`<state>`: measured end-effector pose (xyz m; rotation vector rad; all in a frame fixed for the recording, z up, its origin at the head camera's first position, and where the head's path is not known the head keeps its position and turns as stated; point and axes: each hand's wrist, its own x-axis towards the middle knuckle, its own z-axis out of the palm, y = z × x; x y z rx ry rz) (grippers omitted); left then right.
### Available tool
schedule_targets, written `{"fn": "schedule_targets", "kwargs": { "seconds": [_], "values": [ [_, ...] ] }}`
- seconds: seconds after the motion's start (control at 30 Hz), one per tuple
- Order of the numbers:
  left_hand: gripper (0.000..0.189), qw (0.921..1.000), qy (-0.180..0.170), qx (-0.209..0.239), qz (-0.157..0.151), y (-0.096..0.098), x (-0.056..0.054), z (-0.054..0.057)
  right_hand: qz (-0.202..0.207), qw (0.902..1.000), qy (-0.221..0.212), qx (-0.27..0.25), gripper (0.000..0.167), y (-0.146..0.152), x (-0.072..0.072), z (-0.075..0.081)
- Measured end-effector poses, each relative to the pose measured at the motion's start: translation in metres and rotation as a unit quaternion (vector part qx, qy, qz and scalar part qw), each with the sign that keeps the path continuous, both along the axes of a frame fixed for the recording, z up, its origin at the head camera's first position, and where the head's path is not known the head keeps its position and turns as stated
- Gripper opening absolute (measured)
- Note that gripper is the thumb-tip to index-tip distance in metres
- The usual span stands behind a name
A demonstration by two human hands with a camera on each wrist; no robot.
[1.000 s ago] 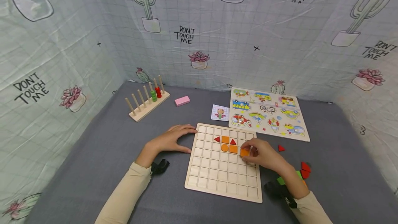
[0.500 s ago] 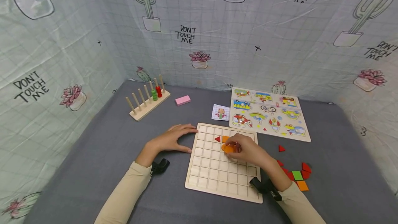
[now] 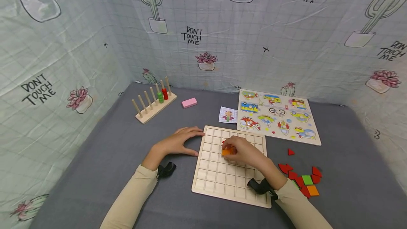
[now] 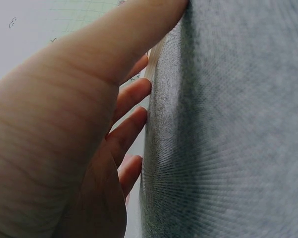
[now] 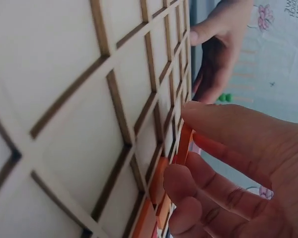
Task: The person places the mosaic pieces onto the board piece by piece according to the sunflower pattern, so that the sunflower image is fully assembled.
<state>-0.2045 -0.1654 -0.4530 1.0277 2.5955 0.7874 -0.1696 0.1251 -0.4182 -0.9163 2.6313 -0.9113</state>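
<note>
Over the upper part of a wooden grid board, my right hand pinches an orange square tile between thumb and fingers. The right wrist view has this tile tilted on edge at the board's surface; whether it sits in a cell I cannot tell. Other orange and red pieces lie in cells beneath the fingers, mostly hidden in the head view. My left hand rests at the board's left edge, its fingertips and thumb spread and touching the rim. In the left wrist view, the left fingers are relaxed and hold nothing.
Loose red, green and orange tiles lie right of the board, with a red triangle apart from them. Behind stand a pattern card, a vehicle puzzle board, a pink block and a peg stand with green and red beads.
My right hand has carried the orange square from the board's right side leftward, past the placed pieces, to near the red triangle on the left. The left hand stays at the edge.
</note>
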Motion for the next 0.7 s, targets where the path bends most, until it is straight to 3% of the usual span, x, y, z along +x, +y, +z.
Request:
{"fn": "schedule_targets", "kwargs": {
  "seconds": [0.4, 0.7],
  "values": [
    [0.074, 1.0, -0.002, -0.003, 0.001, -0.0006, -0.0009, -0.0032, 0.02, 0.9993, -0.004, 0.03, 0.015, -0.0027, -0.0061, 0.0006],
    [0.074, 1.0, 0.002, -0.004, -0.002, -0.0011, -0.0027, -0.0046, 0.006, 0.9994, 0.008, 0.032, 0.014, -0.005, -0.0076, -0.0025]
  ]
}}
